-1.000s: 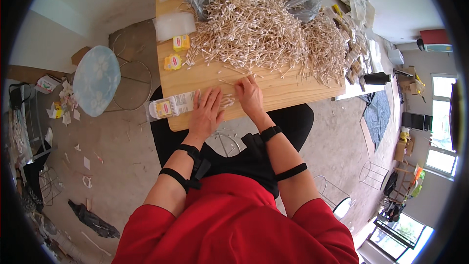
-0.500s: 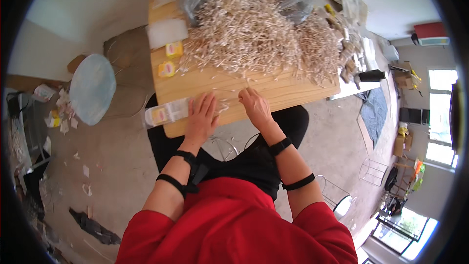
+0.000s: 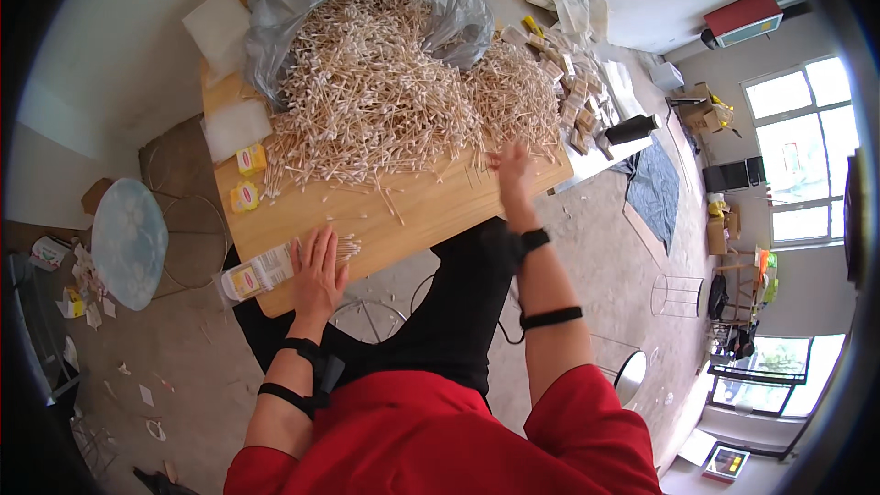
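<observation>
My left hand (image 3: pixel 317 273) lies flat, fingers stretched, over the open end of a clear plastic bag (image 3: pixel 273 266) at the table's near left edge. Cotton swabs (image 3: pixel 347 247) stick out beyond its fingers, and a yellow-and-white label (image 3: pixel 243 282) shows at the bag's other end. My right hand (image 3: pixel 513 174) is over the table's right end, at the near edge of the smaller part of a large heap of cotton swabs (image 3: pixel 376 92). Its fingers look bent but are smeared by motion, so whether they hold any swabs is unclear.
A grey plastic sack (image 3: pixel 275 0) surrounds the heap's back. Yellow packets (image 3: pixel 246 196) and a white pad (image 3: pixel 236 128) lie at the wooden table's (image 3: pixel 403 229) left. Small packs (image 3: pixel 577 101) and a black roll (image 3: pixel 632 129) are at right. A round stool (image 3: pixel 129 243) stands left.
My right hand has moved right and away from me, from the table's near edge to the heap's right part. My left hand stays on the bag. The whole view has shifted.
</observation>
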Available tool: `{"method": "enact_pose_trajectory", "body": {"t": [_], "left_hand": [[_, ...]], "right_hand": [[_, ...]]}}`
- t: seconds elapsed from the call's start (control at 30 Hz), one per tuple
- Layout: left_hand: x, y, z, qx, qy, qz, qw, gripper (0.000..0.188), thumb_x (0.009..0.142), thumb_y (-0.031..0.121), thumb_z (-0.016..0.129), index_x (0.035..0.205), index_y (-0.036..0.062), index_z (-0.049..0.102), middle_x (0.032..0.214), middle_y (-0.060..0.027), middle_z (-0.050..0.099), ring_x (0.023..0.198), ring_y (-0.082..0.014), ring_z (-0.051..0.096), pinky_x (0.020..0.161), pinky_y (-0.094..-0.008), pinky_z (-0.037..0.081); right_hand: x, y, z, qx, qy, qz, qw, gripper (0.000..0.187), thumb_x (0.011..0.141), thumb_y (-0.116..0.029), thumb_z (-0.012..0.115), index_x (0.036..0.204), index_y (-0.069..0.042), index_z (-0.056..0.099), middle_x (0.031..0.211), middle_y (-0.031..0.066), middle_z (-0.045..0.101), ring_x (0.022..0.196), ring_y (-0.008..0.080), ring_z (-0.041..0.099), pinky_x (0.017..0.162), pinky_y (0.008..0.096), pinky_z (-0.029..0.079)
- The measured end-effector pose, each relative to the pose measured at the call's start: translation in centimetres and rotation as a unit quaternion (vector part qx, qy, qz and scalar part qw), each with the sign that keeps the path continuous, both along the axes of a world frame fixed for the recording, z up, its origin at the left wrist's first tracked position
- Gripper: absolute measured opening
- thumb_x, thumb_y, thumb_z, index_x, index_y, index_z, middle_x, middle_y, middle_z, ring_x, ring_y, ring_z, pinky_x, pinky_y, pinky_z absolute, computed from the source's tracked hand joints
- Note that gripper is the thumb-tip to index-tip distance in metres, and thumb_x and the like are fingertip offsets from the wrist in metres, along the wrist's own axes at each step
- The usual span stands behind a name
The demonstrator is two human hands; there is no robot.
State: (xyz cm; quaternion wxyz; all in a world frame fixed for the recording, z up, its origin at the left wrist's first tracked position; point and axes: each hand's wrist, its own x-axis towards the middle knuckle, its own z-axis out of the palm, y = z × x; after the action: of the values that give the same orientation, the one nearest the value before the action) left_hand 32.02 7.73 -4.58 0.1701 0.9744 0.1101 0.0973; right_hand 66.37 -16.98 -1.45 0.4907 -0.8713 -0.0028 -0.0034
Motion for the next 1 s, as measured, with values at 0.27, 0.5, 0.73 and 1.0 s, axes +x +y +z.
{"method": "enact_pose_trajectory", "body": {"t": [0.27,0.5,0.73,1.0], "left_hand": [[-0.6,0.2,-0.5,0.0,0.012,0.029,1.0,0.068,0.083,0.024,0.069,0.143,0.0047,0.045,0.153,-0.0054,0.039,0.143,-0.0258,0.032,0.121,-0.0538,0.019],[-0.7,0.3,-0.2,0.002,0.006,0.02,1.0,0.067,0.085,0.028,0.067,0.144,0.0057,0.045,0.154,-0.0046,0.039,0.144,-0.0245,0.032,0.12,-0.0529,0.019],[-0.8,0.1,-0.7,0.013,-0.016,0.021,1.0,0.063,0.087,0.029,0.065,0.143,0.0061,0.047,0.152,-0.0042,0.04,0.143,-0.024,0.032,0.12,-0.0525,0.019],[-0.7,0.1,-0.5,0.021,-0.008,0.022,0.999,0.065,0.085,0.03,0.066,0.143,0.0061,0.047,0.151,-0.0051,0.041,0.143,-0.0245,0.032,0.121,-0.0523,0.019]], "right_hand": [[-18.8,7.3,-2.0,-0.04,-0.034,0.127,0.99,0.009,0.092,-0.009,0.063,0.099,-0.004,0.067,0.079,0.0117,0.067,0.064,0.0214,0.064,0.06,0.0333,0.05],[-19.2,10.2,-1.1,-0.123,-0.135,0.209,0.961,0.009,0.088,-0.012,0.067,0.094,-0.006,0.064,0.09,0.0115,0.06,0.075,0.0335,0.064,0.062,0.0433,0.05],[-18.1,13.0,-2.9,-0.177,-0.138,0.259,0.939,0.01,0.088,-0.017,0.066,0.092,-0.009,0.064,0.093,0.0104,0.06,0.079,0.035,0.064,0.066,0.0461,0.051],[-19.0,14.6,-2.3,-0.118,-0.136,0.306,0.935,0.01,0.088,-0.018,0.064,0.086,-0.009,0.063,0.088,0.0109,0.059,0.077,0.0358,0.064,0.066,0.0464,0.051]]}}
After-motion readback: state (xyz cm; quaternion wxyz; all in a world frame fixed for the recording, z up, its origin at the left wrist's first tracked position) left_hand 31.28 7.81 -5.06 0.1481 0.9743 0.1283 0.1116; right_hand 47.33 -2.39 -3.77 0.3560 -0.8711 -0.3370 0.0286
